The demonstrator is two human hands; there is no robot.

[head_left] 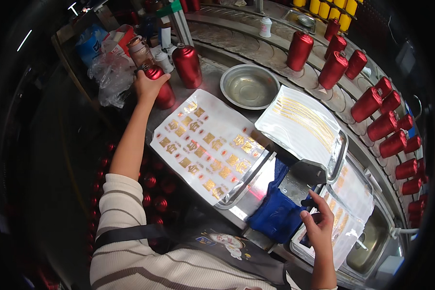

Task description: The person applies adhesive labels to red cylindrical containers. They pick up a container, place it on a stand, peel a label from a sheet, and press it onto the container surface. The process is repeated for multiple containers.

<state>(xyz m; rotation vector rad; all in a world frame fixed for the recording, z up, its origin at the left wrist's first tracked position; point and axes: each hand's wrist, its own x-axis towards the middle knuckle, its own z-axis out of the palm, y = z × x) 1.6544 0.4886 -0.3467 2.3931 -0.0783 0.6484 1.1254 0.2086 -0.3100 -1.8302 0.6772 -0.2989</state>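
Observation:
My left hand (149, 86) is wrapped round the upper part of a shiny red bottle (166, 96) standing at the bench's left end. Another red bottle (187, 66) stands just right of it. In front lies a white sheet of gold and red decals (198, 150), on a tray partly showing at its lower right corner. My right hand (320, 223) is at the lower right with index finger and thumb closed around a small black-handled tool (312, 203); its kind is unclear. Below that hand lies another stack of decal sheets (340, 217).
A metal bowl (250, 87) sits behind the sheets, beside a tray of gold strip decals (302, 121). A blue cloth (275, 212) drapes the front edge. Several red bottles (333, 70) stand on the curved conveyor (237, 36). A sink (369, 246) is at right.

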